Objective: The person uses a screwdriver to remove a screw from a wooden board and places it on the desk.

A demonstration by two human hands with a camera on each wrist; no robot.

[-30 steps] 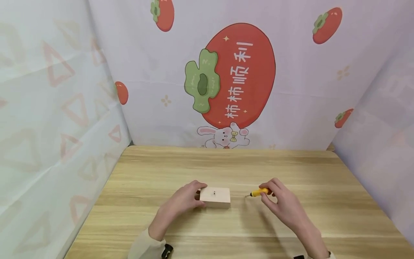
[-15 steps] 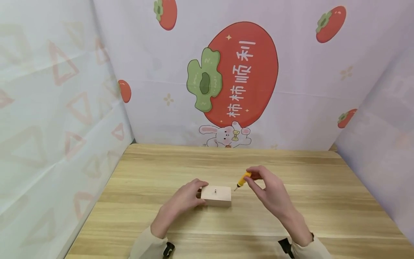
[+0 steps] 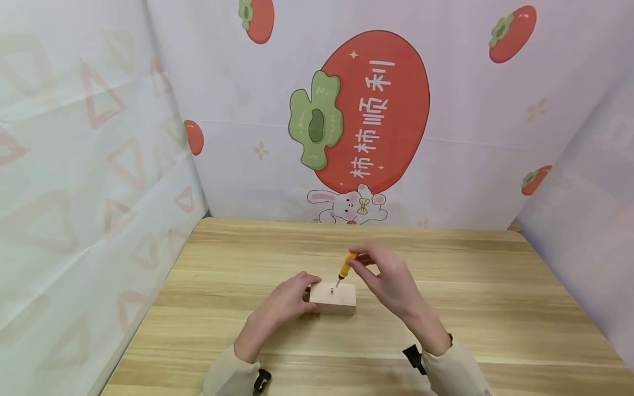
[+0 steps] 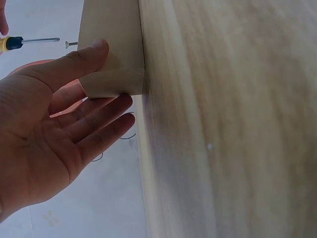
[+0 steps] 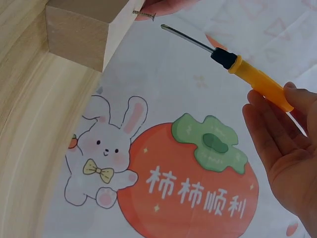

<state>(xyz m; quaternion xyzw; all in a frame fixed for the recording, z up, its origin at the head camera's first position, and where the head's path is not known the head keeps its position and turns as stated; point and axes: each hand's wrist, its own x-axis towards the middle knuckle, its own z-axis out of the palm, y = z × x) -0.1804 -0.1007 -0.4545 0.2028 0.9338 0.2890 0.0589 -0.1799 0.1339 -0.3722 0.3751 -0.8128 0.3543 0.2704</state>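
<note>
A pale wooden block [image 3: 342,297] lies on the table, and a screw [image 5: 144,15] stands up out of its top face. My left hand [image 3: 284,302] grips the block's left end, thumb on the near side and fingers at the far side. In my right hand [image 3: 388,275] a yellow screwdriver [image 5: 257,82] is pinched by the handle between thumb and fingers. Its metal shaft points down at the screw, tilted, with a small gap between tip and screw head in both wrist views. The screw head also shows in the left wrist view, just off the shaft's tip.
The wood-grain table [image 3: 446,319] reaches back to a white cloth backdrop [image 3: 238,181] printed with red persimmons and a rabbit. Cloth side walls [image 3: 74,220] stand along the left and right. A black strap [image 3: 415,358] hangs by the right sleeve.
My right hand has moved left and slightly away from me, bringing the screwdriver from beside the block to over it, with the shaft turned steeper. My left hand keeps its grip on the block.
</note>
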